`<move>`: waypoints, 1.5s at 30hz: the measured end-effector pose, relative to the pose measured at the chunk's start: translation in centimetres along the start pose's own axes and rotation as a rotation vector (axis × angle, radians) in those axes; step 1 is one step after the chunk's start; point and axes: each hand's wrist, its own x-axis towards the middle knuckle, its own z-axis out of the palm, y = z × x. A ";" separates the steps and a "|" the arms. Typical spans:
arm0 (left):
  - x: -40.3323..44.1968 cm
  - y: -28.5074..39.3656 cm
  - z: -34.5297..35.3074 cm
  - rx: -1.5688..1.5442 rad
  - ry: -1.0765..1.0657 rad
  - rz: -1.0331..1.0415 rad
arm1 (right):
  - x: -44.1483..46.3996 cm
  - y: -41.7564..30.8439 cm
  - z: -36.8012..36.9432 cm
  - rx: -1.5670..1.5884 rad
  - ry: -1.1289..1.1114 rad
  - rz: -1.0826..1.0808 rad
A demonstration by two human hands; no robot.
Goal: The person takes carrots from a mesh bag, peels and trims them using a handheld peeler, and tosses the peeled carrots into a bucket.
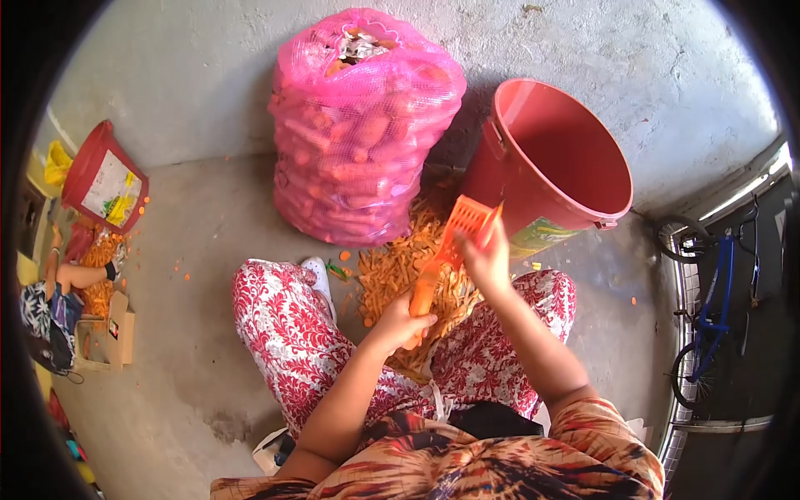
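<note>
My left hand (398,323) is wrapped round the lower part of an orange carrot (423,290), which points up and away. Just above and to the right, my right hand (487,257) grips an orange slotted plastic tool (471,218), its lower edge at the carrot's upper end. Whether tool and carrot touch is hard to tell. Beneath both hands, between my legs, lies a heap of orange peelings (392,271) on the floor. A pink mesh sack (358,142) full of carrots stands behind the heap.
A large red bucket (542,167) tilts beside the sack. At the far left are another red bucket (104,179), a seated person (62,292), more orange pieces and a cardboard box (121,329). A blue bicycle (712,308) stands at the right. A concrete wall (200,83) rises behind.
</note>
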 end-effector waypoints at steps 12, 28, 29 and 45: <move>0.1 -0.3 -0.4 -0.157 -0.120 -0.070 | -0.7 1.8 -0.8 -0.219 0.128 -0.200; -0.3 -0.7 -0.7 -0.274 -0.141 -0.075 | -2.6 0.6 0.2 0.015 -0.098 0.045; -0.3 -0.8 -0.6 -0.224 -0.142 -0.033 | -2.6 1.1 0.3 0.116 -0.083 0.139; 0.7 -1.3 -0.2 -0.217 -0.050 -0.026 | 3.8 -0.9 -5.6 -0.115 0.437 -0.335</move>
